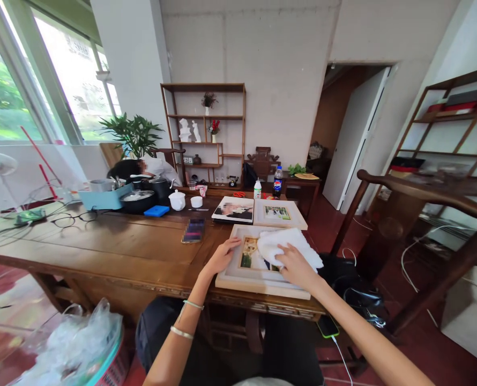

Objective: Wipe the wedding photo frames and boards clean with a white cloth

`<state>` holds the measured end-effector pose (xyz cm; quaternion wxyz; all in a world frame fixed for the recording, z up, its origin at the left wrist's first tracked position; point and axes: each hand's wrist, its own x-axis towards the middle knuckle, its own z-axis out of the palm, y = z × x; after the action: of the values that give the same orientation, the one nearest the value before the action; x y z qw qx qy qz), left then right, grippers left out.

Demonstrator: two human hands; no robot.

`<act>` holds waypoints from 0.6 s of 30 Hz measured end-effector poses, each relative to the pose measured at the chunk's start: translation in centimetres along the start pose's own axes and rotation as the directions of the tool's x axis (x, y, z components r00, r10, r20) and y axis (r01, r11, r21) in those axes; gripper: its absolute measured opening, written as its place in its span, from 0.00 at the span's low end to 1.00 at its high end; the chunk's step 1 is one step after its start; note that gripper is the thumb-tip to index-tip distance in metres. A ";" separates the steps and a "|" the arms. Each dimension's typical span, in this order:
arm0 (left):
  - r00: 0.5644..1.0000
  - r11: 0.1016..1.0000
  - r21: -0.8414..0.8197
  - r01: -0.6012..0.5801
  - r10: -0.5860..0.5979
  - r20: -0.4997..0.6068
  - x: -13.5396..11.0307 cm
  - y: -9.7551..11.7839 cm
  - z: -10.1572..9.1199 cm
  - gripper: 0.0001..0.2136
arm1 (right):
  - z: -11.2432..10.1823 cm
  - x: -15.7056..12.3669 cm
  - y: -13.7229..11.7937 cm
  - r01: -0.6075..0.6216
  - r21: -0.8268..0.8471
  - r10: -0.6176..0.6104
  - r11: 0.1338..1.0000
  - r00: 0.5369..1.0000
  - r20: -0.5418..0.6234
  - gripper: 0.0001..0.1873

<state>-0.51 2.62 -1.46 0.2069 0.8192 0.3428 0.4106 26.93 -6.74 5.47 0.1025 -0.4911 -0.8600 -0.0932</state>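
Observation:
A light wooden picture frame (258, 279) lies flat near the front edge of the long wooden table (113, 246). My left hand (221, 257) rests with fingers stretched out on the frame's left side. My right hand (295, 265) presses a white cloth (287, 244) onto the frame's glass, covering part of the photo. Two more framed pictures, a dark one (233, 209) and a pale one (278, 213), lie just beyond it.
A phone (193, 230), glasses (72, 219), a blue pad (157, 210), white teaware (177, 200) and bottles (277, 181) sit on the table. Another person sits at the far left end. A wooden chair (423, 214) stands to the right, a plastic-lined bin (86, 348) at lower left.

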 end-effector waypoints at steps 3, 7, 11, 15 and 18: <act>1.000 1.000 -0.020 0.008 -0.008 0.001 -0.1 0.3 -0.1 0.24 | -0.8 -2.6 -2.4 0.010 0.035 -0.011 0.999 1.000 0.016 0.16; 1.000 1.000 -0.025 -0.006 0.006 0.015 0.0 0.1 -0.1 0.24 | -1.3 -3.2 -2.9 -0.048 0.045 0.049 0.998 0.998 -0.039 0.12; 0.999 0.999 -0.020 -0.028 0.028 0.021 0.0 -0.3 0.0 0.24 | -1.2 0.5 0.3 -0.183 -0.039 0.179 0.982 0.978 -0.104 0.21; 0.999 0.999 -0.007 -0.040 0.040 0.034 0.0 0.0 -0.2 0.23 | -0.4 5.1 3.2 -0.167 -0.071 0.162 0.983 0.984 -0.069 0.24; 0.999 1.000 0.022 -0.022 0.021 0.045 0.0 0.5 -0.3 0.22 | 0.5 6.4 3.3 -0.101 -0.050 0.101 0.994 0.995 -0.017 0.23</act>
<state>-0.59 2.28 -1.00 0.2011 0.8341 0.3338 0.3903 26.55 0.34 6.93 0.1007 -0.5358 -0.8306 -0.1135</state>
